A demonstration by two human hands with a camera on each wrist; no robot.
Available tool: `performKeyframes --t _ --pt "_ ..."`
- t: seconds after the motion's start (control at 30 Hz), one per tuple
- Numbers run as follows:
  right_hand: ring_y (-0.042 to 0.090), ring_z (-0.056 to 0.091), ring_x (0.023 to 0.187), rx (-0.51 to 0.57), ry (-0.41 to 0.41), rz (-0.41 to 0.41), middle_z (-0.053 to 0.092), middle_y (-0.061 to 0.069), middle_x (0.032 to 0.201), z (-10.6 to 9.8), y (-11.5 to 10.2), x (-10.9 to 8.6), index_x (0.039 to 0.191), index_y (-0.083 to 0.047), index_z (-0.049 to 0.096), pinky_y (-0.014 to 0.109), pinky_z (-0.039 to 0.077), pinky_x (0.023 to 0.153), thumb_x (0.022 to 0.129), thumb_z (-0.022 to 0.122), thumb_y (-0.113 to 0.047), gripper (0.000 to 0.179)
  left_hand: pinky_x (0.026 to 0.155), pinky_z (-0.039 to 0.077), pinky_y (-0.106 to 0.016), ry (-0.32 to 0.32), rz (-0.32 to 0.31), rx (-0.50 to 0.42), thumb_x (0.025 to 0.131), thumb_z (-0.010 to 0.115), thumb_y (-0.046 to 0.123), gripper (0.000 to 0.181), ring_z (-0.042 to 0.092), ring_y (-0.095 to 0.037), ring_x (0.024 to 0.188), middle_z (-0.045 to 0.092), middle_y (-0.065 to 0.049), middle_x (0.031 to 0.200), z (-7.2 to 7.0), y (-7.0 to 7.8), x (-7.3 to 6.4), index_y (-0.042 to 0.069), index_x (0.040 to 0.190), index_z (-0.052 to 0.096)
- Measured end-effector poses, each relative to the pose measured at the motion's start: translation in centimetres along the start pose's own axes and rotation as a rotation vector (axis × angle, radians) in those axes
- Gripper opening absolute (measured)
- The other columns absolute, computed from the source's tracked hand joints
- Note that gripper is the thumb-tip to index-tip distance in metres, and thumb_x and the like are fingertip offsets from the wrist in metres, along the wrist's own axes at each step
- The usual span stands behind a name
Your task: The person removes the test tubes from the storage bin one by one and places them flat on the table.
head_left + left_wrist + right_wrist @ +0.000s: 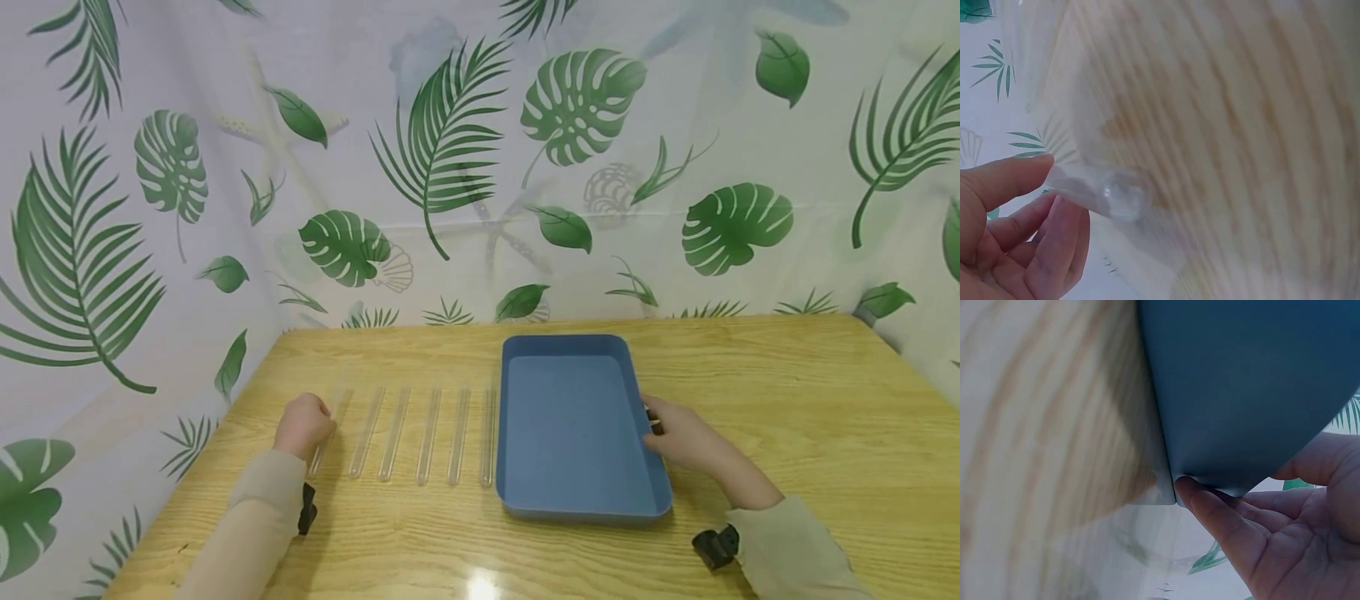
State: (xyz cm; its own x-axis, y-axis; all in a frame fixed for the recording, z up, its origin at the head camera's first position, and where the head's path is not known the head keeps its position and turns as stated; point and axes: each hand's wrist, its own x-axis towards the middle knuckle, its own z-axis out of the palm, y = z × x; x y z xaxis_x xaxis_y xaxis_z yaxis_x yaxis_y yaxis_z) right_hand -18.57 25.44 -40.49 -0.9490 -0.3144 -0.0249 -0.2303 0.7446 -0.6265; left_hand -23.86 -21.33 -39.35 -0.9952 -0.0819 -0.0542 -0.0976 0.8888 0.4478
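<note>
My left hand (306, 423) pinches a clear test tube (1124, 195) between thumb and fingers, at the left end of a row. In the left wrist view the tube's rounded end points away from my fingertips, close over the wood. Several more clear test tubes (428, 437) lie side by side on the table, roughly parallel. To their right stands a blue rectangular tray (577, 433) with low walls and nothing inside. My right hand (686, 437) grips the tray's right side; in the right wrist view the fingertips press on the outer wall (1235, 412).
The wood-grain table (787, 400) runs back to a hanging cloth (465, 275) printed with green leaves, which also covers the left side. The rightmost tube (487, 442) lies close beside the tray's left wall. Black devices are strapped at both wrists.
</note>
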Motion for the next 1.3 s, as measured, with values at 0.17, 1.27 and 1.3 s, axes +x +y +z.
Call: performKeyframes --t 0.17,1.27,1.3 --pt "0.047 0.047 0.100 0.006 0.002 -0.004 0.043 0.038 0.114 -0.02 0.09 0.01 0.127 0.021 0.023 0.044 0.048 0.072 0.081 0.049 0.004 0.056 0.060 0.048 -0.037 -0.014 -0.002 0.029 0.068 0.059 -0.001 0.011 0.054 -0.025 0.066 0.059 -0.015 0.075 0.29 0.04 0.37 -0.008 0.077 0.059" --pt "0.047 0.047 0.101 0.005 0.006 0.006 0.042 0.039 0.115 0.08 0.20 0.02 0.127 0.022 0.023 0.044 0.048 0.073 0.081 0.048 0.003 0.056 0.040 0.026 -0.022 -0.024 -0.017 0.014 0.070 0.057 0.000 0.028 0.027 -0.012 0.044 0.032 0.002 0.048 0.60 0.15 0.50 0.009 0.051 0.038" --pt "0.047 0.047 0.101 0.005 0.007 0.006 0.042 0.039 0.115 0.08 0.21 0.03 0.127 0.022 0.023 0.044 0.048 0.073 0.081 0.048 0.003 0.056 0.039 0.024 -0.021 -0.023 -0.018 0.012 0.070 0.056 -0.001 0.032 0.023 -0.011 0.043 0.027 0.003 0.047 0.62 0.11 0.56 0.011 0.050 0.035"
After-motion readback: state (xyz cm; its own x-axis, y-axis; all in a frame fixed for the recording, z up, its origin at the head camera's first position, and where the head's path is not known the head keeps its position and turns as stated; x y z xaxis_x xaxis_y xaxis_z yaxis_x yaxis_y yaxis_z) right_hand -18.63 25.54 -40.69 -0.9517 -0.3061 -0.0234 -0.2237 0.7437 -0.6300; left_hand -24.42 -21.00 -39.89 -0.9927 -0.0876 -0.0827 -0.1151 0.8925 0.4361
